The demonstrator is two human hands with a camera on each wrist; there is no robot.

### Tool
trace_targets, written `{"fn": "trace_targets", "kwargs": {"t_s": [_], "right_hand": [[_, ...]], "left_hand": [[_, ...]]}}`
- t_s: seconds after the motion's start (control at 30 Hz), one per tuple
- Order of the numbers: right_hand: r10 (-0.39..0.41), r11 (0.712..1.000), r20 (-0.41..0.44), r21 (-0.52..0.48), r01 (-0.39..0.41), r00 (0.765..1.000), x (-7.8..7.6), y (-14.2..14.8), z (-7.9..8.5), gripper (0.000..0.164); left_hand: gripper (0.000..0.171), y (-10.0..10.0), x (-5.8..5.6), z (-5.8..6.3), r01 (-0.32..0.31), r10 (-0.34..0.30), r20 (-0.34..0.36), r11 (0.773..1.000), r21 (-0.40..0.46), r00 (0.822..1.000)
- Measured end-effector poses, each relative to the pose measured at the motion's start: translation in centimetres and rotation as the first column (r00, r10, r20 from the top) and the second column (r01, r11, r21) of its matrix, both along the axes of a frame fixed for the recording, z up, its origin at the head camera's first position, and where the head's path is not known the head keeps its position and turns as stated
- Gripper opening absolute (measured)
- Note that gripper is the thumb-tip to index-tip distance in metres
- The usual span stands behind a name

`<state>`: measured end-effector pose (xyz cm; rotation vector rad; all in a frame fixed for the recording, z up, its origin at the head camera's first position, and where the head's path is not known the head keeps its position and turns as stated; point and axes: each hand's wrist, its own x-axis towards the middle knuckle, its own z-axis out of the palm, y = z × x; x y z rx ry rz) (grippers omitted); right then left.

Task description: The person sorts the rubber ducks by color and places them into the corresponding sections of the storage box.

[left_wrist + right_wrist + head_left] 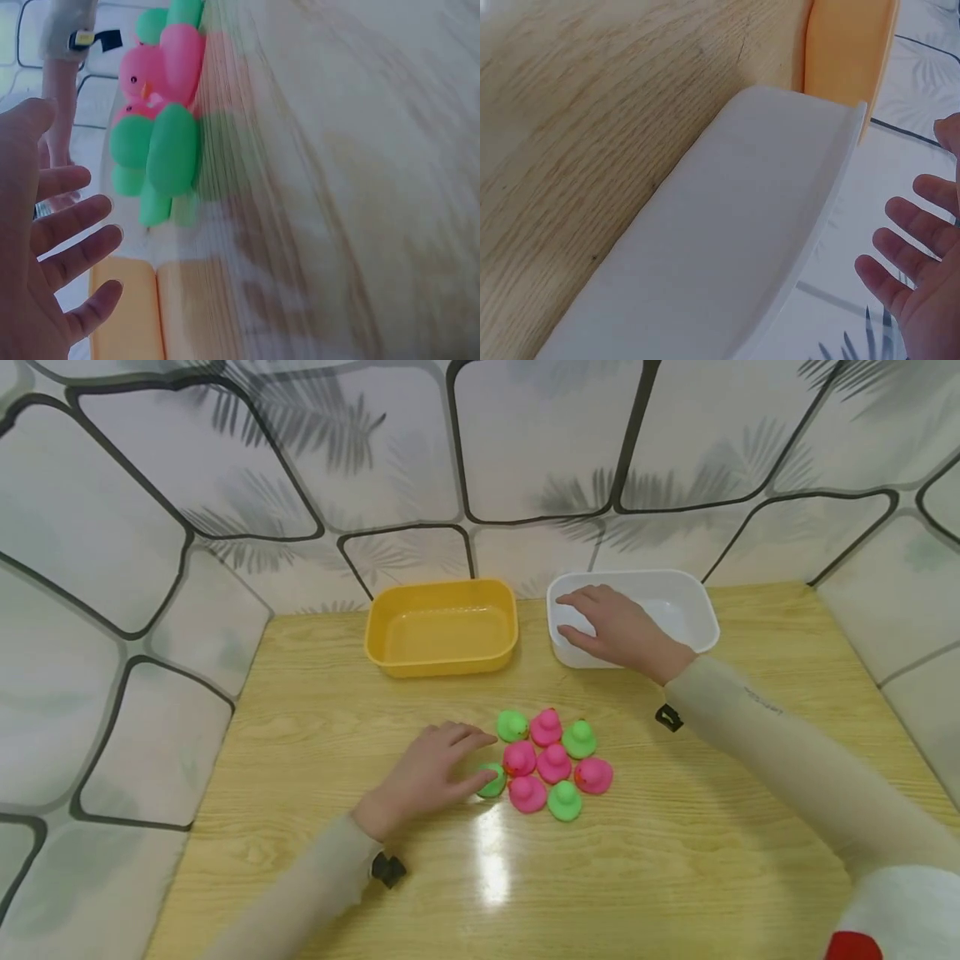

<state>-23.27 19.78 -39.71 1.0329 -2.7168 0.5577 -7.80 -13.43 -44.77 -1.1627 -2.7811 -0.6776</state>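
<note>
Several small rubber ducks, pink and green, stand in a close cluster on the wooden table. My left hand (431,768) hovers at the cluster's left side, thumb and fingers spread around a green duck (491,781). In the left wrist view its fingers are apart from the green duck (174,150), with a pink duck (182,64) behind. My right hand (618,627) is over the white plastic tub (678,610), fingers loosely extended and holding nothing. Seen from the right wrist, those fingers (907,214) are above the tub's rim.
A yellow plastic tub (442,667) stands left of the white one, both at the back of the wooden table (315,718) near a patterned cloth wall (405,452). Similar cloth rises at both sides. A white and red object (900,910) shows at the lower right.
</note>
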Motion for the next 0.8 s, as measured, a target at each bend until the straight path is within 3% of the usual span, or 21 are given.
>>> {"fn": "trace_targets", "kwargs": {"t_s": [0.33,0.8], "right_hand": [[-0.009,0.998,0.087,0.065,0.004,0.996,-1.6,-2.7,-0.7,0.049],[-0.071,0.986,0.208,0.164,0.037,0.976,-3.1,-5.4,-1.4,0.067]], "left_hand": [[0.042,1.9,0.6,0.0,0.129,-0.128,-0.108,0.992,-0.001,0.986],[0.034,2.8,0.9,0.1,0.200,-0.218,-0.173,0.973,-0.118,0.960]]}}
